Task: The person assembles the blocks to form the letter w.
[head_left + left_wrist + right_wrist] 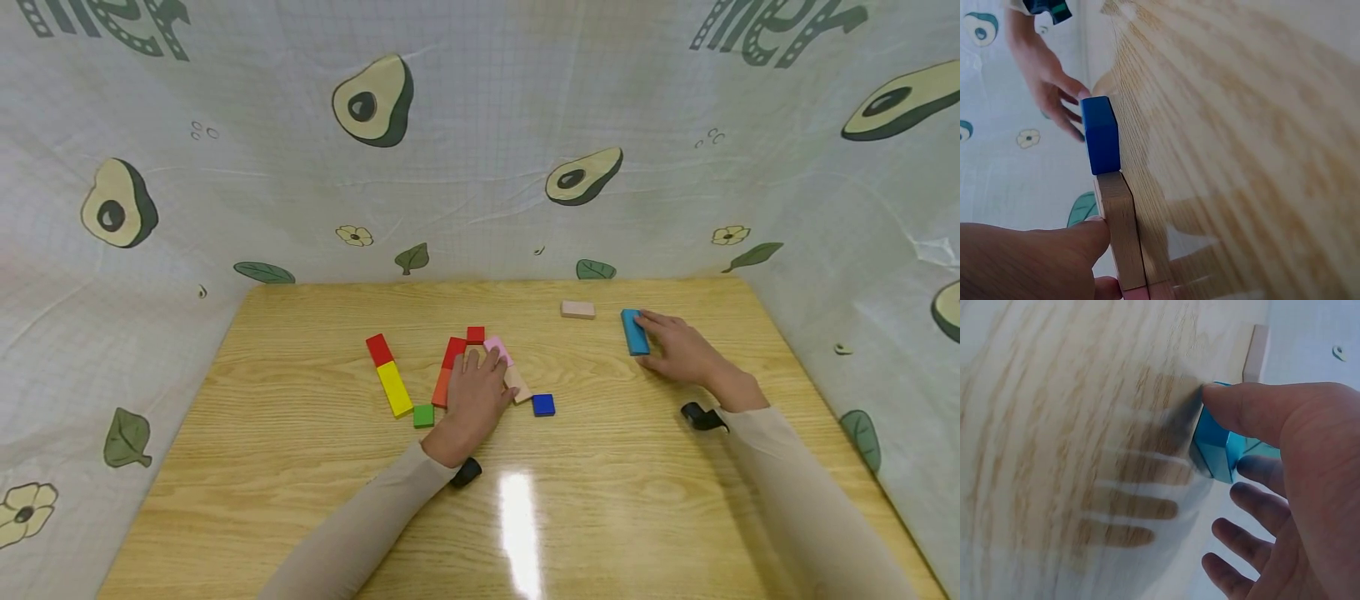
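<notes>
My right hand [681,354] pinches a light blue block [634,335] at the right of the table. In the right wrist view its thumb lies on the light blue block [1213,440], index fingertip at the opposite side, other fingers spread. Over the block figure rests my left hand [474,398], fingers extended. Its thumb touches the plain wooden block [1122,231], which adjoins a pink block [497,347]. Partly covered by that hand are a red block [453,350] and an orange block [442,387]. A dark blue square block [543,405] sits at the wooden block's lower end.
Left of the figure, a red block [379,349] and a yellow block [394,388] form a slanted line, with a green square [423,416] at its foot. A small red square [476,335] tops the middle. One pale block [577,310] lies near the back edge.
</notes>
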Tool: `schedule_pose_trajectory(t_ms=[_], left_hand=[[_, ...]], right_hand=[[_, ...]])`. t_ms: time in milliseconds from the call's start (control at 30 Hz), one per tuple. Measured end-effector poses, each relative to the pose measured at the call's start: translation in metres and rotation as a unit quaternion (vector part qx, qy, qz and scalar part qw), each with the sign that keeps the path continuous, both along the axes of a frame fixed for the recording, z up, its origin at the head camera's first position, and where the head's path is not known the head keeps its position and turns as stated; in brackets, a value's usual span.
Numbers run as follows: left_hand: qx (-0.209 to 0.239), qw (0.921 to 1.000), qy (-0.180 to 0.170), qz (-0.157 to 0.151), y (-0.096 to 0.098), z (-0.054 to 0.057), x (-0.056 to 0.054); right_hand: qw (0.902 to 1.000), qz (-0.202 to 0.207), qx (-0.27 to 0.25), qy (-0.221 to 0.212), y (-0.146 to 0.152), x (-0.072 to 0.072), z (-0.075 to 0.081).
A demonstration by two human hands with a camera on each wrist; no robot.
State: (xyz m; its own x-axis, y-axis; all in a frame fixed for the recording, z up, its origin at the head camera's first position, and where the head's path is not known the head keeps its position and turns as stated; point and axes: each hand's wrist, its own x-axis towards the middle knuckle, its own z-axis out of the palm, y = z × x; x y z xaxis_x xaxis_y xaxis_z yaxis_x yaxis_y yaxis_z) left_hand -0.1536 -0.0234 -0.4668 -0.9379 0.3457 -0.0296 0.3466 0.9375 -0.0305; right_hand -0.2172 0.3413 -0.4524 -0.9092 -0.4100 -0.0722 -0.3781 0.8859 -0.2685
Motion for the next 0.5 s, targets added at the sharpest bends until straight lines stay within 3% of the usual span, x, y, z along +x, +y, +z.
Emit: schedule_pose_trajectory(t_ms=[500], left_hand=[[-0.002, 1.0, 0.003, -0.002, 0.0, 0.0, 0.001]], right_hand=[[0.9996, 0.026, 0.004, -0.007, 0.001, -0.014, 0.002]])
